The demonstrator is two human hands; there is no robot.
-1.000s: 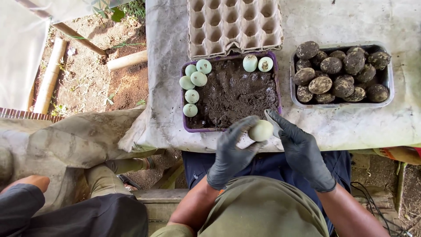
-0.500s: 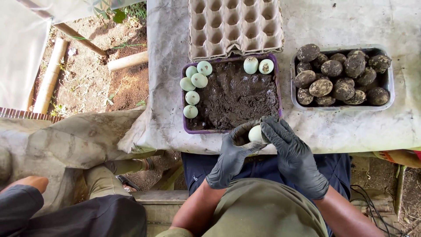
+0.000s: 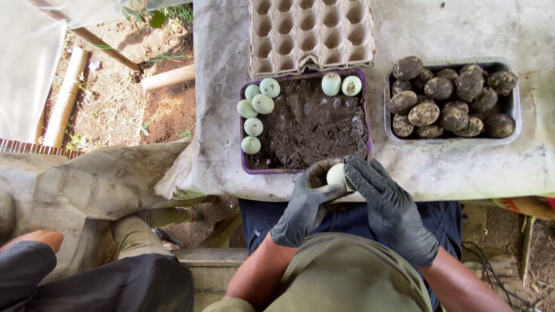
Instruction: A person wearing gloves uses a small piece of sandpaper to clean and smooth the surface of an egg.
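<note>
Both my hands wear black gloves and hold one pale egg [image 3: 336, 173] between them, just over the near rim of a purple tray [image 3: 245, 167]. My left hand [image 3: 306, 202] cups the egg from the left. My right hand [image 3: 390, 208] covers it from the right. The purple tray holds dark mud [image 3: 315, 127] with several pale green eggs [image 3: 254, 110] along its left side and two more eggs [image 3: 341, 85] at its far edge.
A grey tray [image 3: 514, 124] of several mud-coated eggs sits to the right. An empty cardboard egg carton [image 3: 312, 32] lies beyond the purple tray. All rest on a white cloth-covered table [image 3: 462, 167]. Another person's arm and knee [image 3: 87, 277] are at the lower left.
My hands closed in around the egg and moved it up toward the purple tray's near rim; the egg is now mostly covered by my fingers.
</note>
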